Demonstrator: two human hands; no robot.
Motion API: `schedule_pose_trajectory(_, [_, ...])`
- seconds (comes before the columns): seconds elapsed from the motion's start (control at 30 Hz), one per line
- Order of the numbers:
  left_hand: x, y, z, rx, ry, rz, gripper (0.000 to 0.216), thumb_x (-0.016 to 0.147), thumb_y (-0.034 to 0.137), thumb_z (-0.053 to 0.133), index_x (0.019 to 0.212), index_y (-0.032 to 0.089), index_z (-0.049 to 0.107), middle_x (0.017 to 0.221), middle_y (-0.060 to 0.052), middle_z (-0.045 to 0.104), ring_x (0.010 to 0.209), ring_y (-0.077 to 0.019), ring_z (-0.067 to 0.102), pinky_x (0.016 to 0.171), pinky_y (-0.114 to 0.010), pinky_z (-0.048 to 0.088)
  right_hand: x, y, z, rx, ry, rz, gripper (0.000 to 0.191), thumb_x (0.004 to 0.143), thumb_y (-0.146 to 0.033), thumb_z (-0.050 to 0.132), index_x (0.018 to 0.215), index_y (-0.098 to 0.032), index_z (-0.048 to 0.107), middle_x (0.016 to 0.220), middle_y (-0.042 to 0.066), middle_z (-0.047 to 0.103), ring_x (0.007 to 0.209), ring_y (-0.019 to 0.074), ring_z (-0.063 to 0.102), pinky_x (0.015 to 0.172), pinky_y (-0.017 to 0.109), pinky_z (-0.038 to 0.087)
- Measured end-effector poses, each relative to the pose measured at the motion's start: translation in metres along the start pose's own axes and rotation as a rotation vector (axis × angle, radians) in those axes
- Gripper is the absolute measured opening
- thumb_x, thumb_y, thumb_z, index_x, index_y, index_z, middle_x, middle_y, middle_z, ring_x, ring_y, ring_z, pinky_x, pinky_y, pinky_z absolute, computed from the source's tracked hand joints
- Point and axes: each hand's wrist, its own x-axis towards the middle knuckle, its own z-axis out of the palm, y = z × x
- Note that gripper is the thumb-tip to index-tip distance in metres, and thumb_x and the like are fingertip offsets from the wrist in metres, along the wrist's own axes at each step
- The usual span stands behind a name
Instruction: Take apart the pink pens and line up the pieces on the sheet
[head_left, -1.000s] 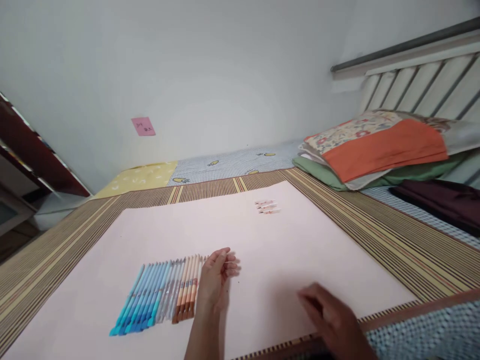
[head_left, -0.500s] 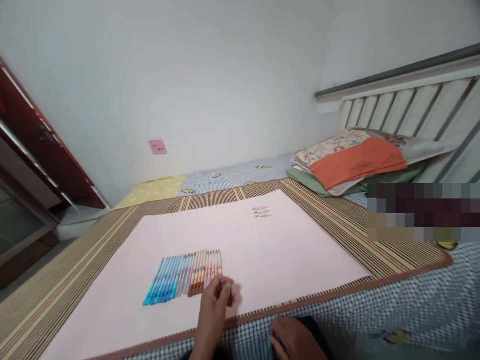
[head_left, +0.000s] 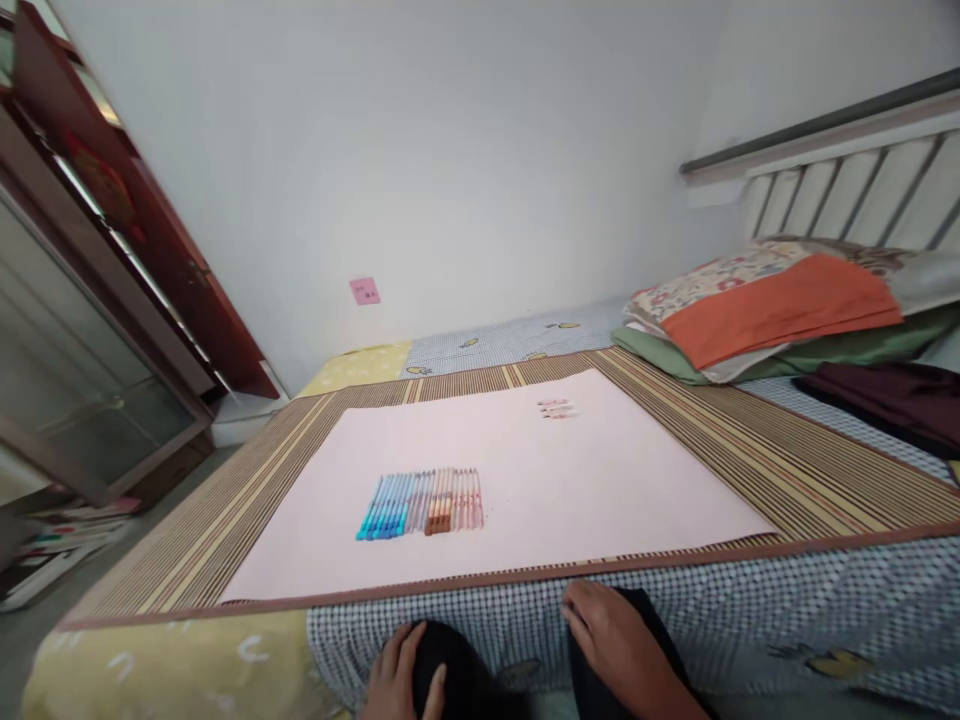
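Observation:
A row of several pens (head_left: 421,502), blue at the left, then grey, brown and pink, lies side by side on a pale pink sheet (head_left: 525,500) spread over a striped mat (head_left: 787,450) on a bed. Three small pink pieces (head_left: 556,408) lie at the sheet's far side. My left hand (head_left: 397,680) rests on my dark-clothed knee at the bottom edge, fingers flat and apart, holding nothing. My right hand (head_left: 619,640) lies flat on the other knee, fingers stretched out, also holding nothing. Both hands are off the sheet, below the bed's edge.
Folded bedding with an orange cloth (head_left: 772,305) is stacked at the right by a slatted headboard (head_left: 847,190). A dark cloth (head_left: 892,395) lies beside it. A glass-fronted cabinet (head_left: 82,330) stands at the left, with books (head_left: 52,540) on the floor. A pink note (head_left: 365,291) is stuck on the wall.
My left hand left the pens and both hands drew back off the sheet onto my knees. The view pulled away from the bed, so the pens look farther off.

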Motion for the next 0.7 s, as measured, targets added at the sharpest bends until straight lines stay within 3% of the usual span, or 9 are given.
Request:
schedule_pose_trajectory(0.27, [0.014, -0.004, -0.04, 0.026, -0.166, -0.166, 0.04, 0.093, 0.044, 0.047, 0.12, 0.02, 0.066, 0.122, -0.009, 0.07, 0.117, -0.0261, 0.064, 0.108, -0.04, 0.045, 0.002, -0.002, -0.012, 0.015, -0.051, 0.014, 0.02, 0.096, -0.02, 0.047, 0.083, -0.022, 0.062, 0.084, 0.006, 0.069, 0.08, 0.0219, 0.065, 0.075, 0.033, 0.044])
schedule_pose_trajectory(0.7, [0.038, 0.019, -0.062, 0.284, -0.431, -0.291, 0.034, 0.098, 0.035, 0.039, 0.1, 0.021, 0.071, 0.107, -0.009, 0.075, 0.102, -0.0248, 0.068, 0.087, -0.034, 0.046, 0.001, 0.003, -0.021, 0.225, 0.108, -0.03, 0.019, 0.1, -0.029, 0.045, 0.089, -0.025, 0.06, 0.083, 0.002, 0.068, 0.077, 0.0181, 0.067, 0.072, 0.028, 0.05])
